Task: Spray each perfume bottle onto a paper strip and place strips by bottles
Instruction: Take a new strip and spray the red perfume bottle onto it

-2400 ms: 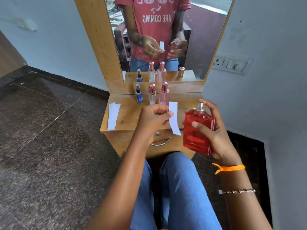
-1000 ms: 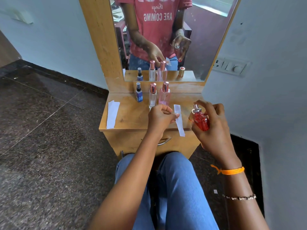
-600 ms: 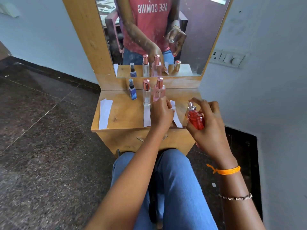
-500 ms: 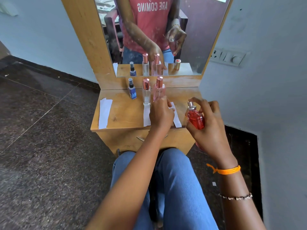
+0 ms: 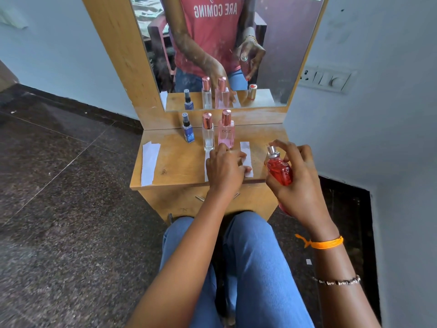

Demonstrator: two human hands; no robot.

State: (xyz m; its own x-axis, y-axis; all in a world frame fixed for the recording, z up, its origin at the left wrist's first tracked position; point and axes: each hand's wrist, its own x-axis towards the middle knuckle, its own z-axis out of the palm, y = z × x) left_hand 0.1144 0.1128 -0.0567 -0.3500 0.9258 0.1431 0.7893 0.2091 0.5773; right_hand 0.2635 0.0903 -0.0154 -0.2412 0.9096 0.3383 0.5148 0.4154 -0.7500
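My right hand (image 5: 298, 183) grips a red perfume bottle (image 5: 279, 170) with a silver nozzle, held tilted just off the right edge of the wooden dressing table (image 5: 179, 166). My left hand (image 5: 224, 169) rests palm down on the tabletop, fingers pressing a white paper strip (image 5: 246, 155) that lies flat in front of the pink bottle (image 5: 226, 131). Another strip (image 5: 206, 166) peeks out at my left hand's left side, below the clear bottle (image 5: 208, 132). A small blue bottle (image 5: 188, 129) stands leftmost.
A stack of blank paper strips (image 5: 149, 163) lies at the table's left end. A mirror (image 5: 224, 43) rises behind the bottles. A wall with a switch plate (image 5: 326, 78) is close on the right. My knees in jeans sit under the table front.
My left hand brought the strip down from the air and laid it flat on the table by the pink bottle. The right hand turned the red bottle and holds it lower.
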